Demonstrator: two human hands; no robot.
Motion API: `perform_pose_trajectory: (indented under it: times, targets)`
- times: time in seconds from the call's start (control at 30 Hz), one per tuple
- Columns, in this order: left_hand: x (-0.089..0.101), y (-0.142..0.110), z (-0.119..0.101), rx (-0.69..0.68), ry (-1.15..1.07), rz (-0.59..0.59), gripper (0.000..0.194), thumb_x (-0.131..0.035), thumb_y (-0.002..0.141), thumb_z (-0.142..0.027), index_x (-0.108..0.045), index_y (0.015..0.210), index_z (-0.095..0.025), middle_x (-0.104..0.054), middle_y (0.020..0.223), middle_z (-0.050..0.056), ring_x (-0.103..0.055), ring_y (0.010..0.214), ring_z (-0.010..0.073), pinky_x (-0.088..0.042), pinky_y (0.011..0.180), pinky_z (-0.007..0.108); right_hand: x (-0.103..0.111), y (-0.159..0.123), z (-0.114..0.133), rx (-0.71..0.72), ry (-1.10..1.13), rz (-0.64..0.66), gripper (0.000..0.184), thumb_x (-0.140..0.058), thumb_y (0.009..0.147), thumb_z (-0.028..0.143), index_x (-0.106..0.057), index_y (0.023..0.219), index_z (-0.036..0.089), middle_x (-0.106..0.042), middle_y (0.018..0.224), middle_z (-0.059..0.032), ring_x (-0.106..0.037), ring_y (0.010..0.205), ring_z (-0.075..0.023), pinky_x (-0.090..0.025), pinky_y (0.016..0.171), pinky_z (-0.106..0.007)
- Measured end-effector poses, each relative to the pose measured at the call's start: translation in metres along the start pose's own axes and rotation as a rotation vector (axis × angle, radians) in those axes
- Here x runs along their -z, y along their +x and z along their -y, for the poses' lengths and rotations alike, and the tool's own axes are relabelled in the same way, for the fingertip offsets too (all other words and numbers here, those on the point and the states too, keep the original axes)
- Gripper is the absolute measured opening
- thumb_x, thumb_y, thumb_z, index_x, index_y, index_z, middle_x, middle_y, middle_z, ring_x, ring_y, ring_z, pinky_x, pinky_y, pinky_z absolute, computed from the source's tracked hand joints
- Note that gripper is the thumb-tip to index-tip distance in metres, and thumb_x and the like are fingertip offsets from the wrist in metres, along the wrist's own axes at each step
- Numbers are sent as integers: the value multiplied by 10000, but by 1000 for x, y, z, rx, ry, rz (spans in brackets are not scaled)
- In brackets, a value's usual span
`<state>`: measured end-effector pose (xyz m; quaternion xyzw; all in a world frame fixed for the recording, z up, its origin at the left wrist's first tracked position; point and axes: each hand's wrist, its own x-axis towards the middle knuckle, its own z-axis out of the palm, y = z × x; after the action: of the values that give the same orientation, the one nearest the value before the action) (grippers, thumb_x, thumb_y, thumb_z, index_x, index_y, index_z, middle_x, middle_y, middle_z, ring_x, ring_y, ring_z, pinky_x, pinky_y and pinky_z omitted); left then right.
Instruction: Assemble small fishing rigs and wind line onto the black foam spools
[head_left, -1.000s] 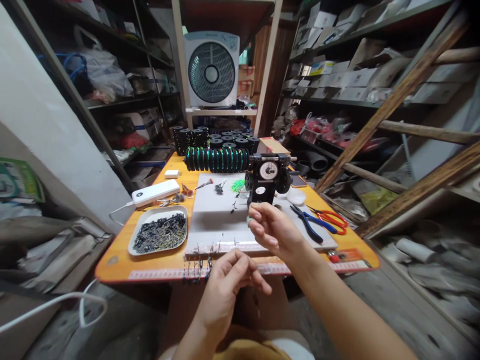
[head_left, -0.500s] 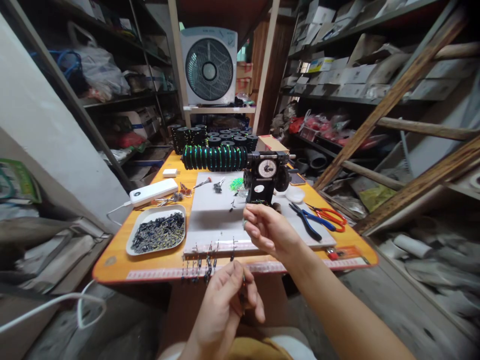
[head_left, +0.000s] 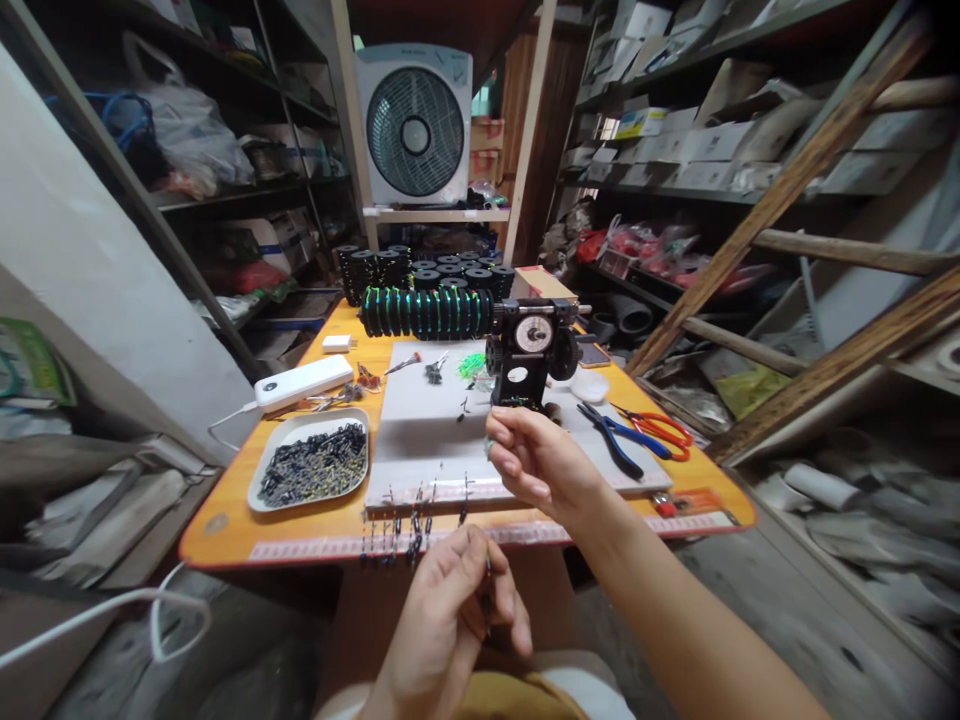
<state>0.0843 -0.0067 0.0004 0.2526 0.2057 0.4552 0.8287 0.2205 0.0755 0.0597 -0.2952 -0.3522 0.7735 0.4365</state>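
Head camera: judged part done, with a row of dark pieces [head_left: 415,538] hung along the board's [head_left: 435,440] front edge and many loose parts [head_left: 315,465] left in the tray [head_left: 253,503]; pinched a slim dark piece [head_left: 488,592] in left hand [head_left: 454,600], nearer than the table [head_left: 214,545], with long axis roughly upright, top toward the board; held right hand [head_left: 540,462] half-curled, could not tell if gripping anything

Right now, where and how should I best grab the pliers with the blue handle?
Probably around both handles, your right hand coming from the near side: the pliers lie with their head pointing away and handles splayed toward you. Mind the orange-handled tool close beside the blue handle.
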Motion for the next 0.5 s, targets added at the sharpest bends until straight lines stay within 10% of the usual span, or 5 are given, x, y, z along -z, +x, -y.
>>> perform_pose_trajectory:
  times: [0.37, 0.5]
  targets:
    - [0, -1, 1, -13, 36, -24, 234, -560, 888, -324, -573, 758, -131, -582, 556, -10, -600, 458, 116, -406, 505, 222, 2, 0, 0, 27, -125, 18, 254, -521, 853, 375, -516, 707, 167, -527, 436, 49, -258, 232, -10, -141, 250, -116]
    - [4, 9, 1, -144, 178, -110, 216, -549, 894, -300, -558, 740, -149, -634, 663, 15, -650, 614, 148, -499, 618, 269, 7, 14, 7, 327, -594, -168, 318, -459, 911, 389, -568, 1099, 157, -550, 462, 54, -351, 267, -50, -231, 285, -148]
